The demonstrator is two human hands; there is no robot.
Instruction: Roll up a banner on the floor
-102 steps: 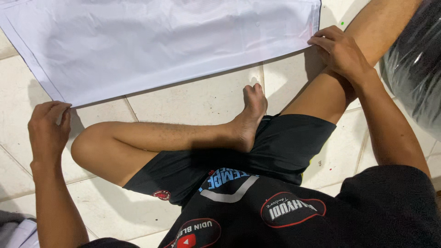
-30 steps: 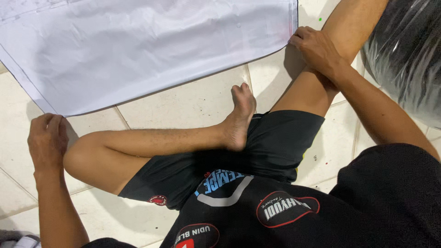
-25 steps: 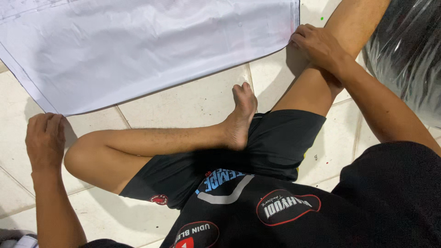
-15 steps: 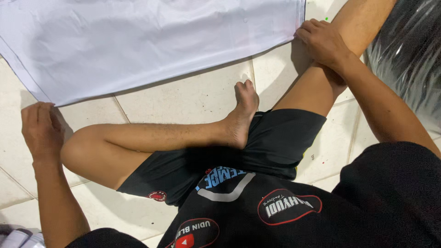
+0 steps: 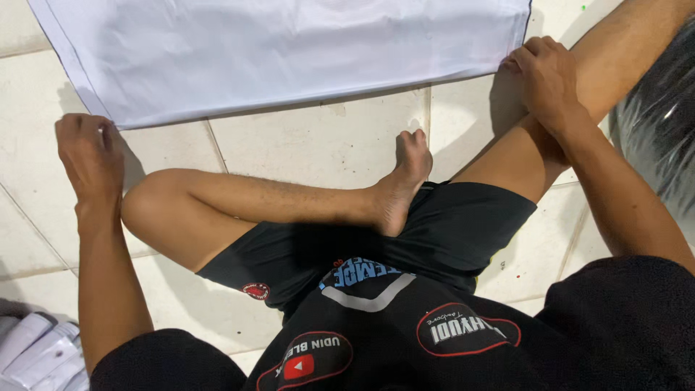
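The white tiled floor (image 5: pixel 326 145) carries everything here, and you sit on it with one leg folded in front of you and the other stretched out to the right. Spread flat beyond both your hands lies the large white cloth (image 5: pixel 289 51), smooth across its middle, with a thin dark line down its right edge. Its near hem runs from one hand to the other.

Your left hand (image 5: pixel 87 156) sits at the cloth's near left corner. Its grip is curled with the fingertips tucked under, right at the hem, but I cannot tell whether it actually pinches the cloth or only rests on the tile beside it. Your right hand (image 5: pixel 546 80) lies over your outstretched leg (image 5: pixel 615 43), fingers bent and closed down at the cloth's near right corner; the fingertips touch or hold the edge, and the grip looks nearly shut on it.

To the right of your right hand is a dark, shiny plastic bag (image 5: pixel 662 130). Below your left hand, near your elbow, sits a small pile of folded white cloth (image 5: pixel 36 355).

What could go wrong, as I judge it: if only the right grip truly holds, any pull would drag the cloth askew and wrinkle the flat middle. Your bare foot (image 5: pixel 405 181) lies close below the hem, so a shifted leg could catch or soil the cloth. The right forearm resting on your leg also limits how evenly that corner can move.
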